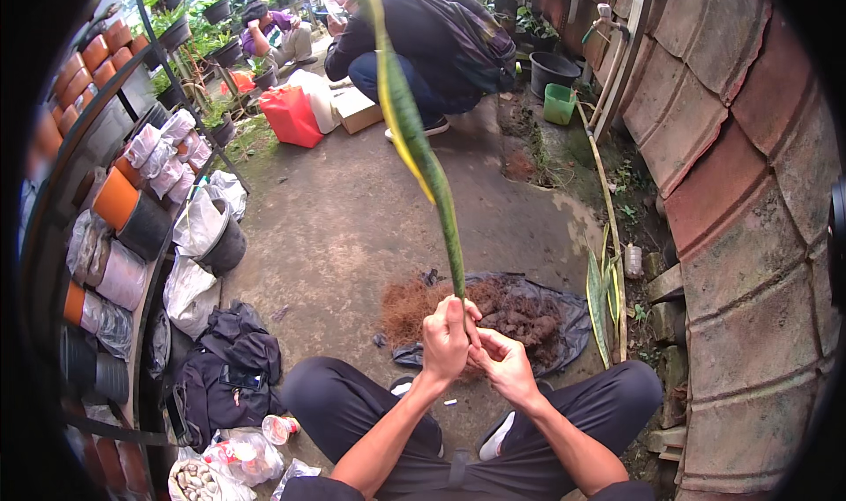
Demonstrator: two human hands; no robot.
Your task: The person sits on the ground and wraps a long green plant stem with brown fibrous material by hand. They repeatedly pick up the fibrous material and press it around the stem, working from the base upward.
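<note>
A long snake plant leaf (439, 197), green with a yellow edge, stands upright in front of me. My left hand (448, 339) is closed around the lower part of the leaf. Just below and to the right, my right hand (503, 365) pinches at the leaf's base with thumb and fingertips; what exactly lies between them is hidden. Behind both hands, a black plastic sheet (576, 316) lies on the ground with dark soil (529, 322) and brown coconut fibre (406, 306) on it. More snake plant leaves (598, 299) lie to the right, beside a long pole.
A crouching person (423, 45) is ahead near a red bag (289, 116) and a cardboard box (357, 110); another person (274, 35) sits farther back. Shelves of pots (119, 210) and a dark backpack (228, 369) are at left. Roof tiles (740, 269) line the right side.
</note>
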